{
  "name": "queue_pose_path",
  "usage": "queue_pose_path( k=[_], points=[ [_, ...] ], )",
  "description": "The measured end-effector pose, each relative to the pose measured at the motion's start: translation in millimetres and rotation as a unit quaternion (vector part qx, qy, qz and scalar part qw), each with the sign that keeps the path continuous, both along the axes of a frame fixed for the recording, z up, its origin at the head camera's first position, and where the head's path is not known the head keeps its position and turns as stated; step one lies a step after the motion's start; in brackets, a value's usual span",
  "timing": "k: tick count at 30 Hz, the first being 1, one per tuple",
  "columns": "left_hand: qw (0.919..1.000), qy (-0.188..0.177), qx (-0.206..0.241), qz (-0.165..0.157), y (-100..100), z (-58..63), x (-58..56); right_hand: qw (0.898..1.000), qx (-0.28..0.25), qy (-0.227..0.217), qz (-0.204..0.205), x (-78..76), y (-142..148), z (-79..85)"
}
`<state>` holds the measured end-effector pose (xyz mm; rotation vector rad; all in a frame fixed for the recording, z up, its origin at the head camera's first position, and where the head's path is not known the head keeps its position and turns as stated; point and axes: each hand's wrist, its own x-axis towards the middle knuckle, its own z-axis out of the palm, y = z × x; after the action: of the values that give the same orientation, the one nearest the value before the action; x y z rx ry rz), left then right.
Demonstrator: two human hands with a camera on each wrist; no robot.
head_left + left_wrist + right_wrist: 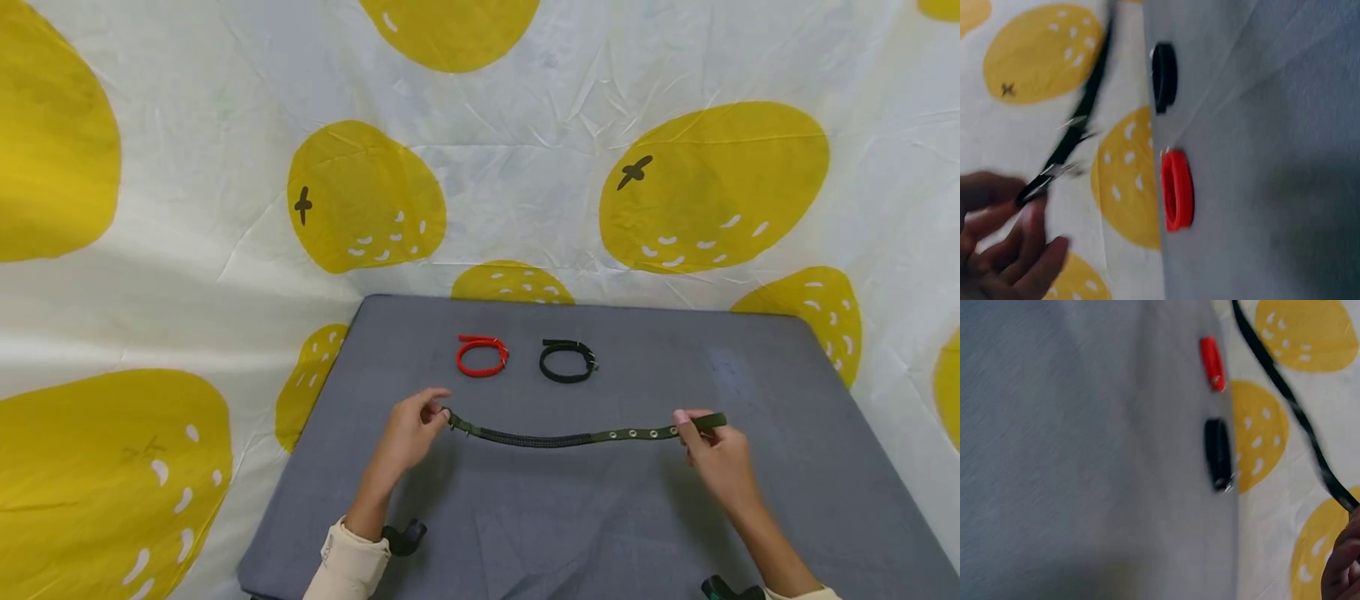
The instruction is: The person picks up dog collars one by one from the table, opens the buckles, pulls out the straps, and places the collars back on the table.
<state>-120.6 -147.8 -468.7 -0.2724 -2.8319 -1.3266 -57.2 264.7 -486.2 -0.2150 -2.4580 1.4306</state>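
head view: green strap (536,441) hangs btwn two hands, on the person's side of the black collar (567,378), sagging a bit midway; looks held up off the table (570,525). left hand (410,432), nearer & left of the black collar, pinches one end, thumb against fingers. right hand (722,465), nearer & right of it, grips by the eyelets (633,434), thumb on top, strap tip poking out past the fingers. red collar (480,373) lies just left of the black collar, untouched.

left wrist view: only thumb & fingertips have the very end, w/ metal fittings (1054,172) just beyond; the other fingers curl loosely, holding nothing afaict. thin hold imo: if those tips relax or the right hand tugs, that end prob. slips & drops, fittings swinging down left of the black collar.

right wrist view: hand's mostly cut off, so can't tell the full grip from here. strap's blurry, rising away past the black collar. if the hands lower & reach fwd w/ slack btwn them, the sag might knock the black collar.
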Motion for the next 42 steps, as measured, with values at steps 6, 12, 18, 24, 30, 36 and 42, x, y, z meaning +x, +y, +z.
queue_pose_path(
  k=[6,12,18,24,30,36,42],
  points=[
    [0.9936,-0.064,-0.038,-0.085,-19,-10.0,4.9,0.993,-0.048,-0.076,0.081,17.0,27,-19.9],
    [0.9723,-0.132,-0.012,-0.193,-17,-27.7,12.3,0.965,-0.051,-0.231,0.117,38.6,57,-31.2],
    [0.9539,-0.177,0.007,-0.242,1,-45.0,20.4,0.942,-0.060,-0.294,0.153,52.7,86,-40.4],
    [0.9546,-0.167,-0.006,-0.246,8,-60.9,19.9,0.942,0.000,-0.309,0.128,60.2,94,-51.8],
    [0.9623,-0.168,-0.046,-0.209,5,-78.0,20.6,0.955,0.164,-0.241,0.059,66.8,87,-72.4],
    [0.9753,-0.133,-0.068,-0.163,0,-84.6,23.6,0.952,0.239,-0.189,0.032,66.2,76,-83.0],
    [0.9760,-0.110,-0.132,-0.134,-6,-85.0,23.0,0.948,0.226,-0.222,0.032,57.5,65,-83.6]
  ],
)
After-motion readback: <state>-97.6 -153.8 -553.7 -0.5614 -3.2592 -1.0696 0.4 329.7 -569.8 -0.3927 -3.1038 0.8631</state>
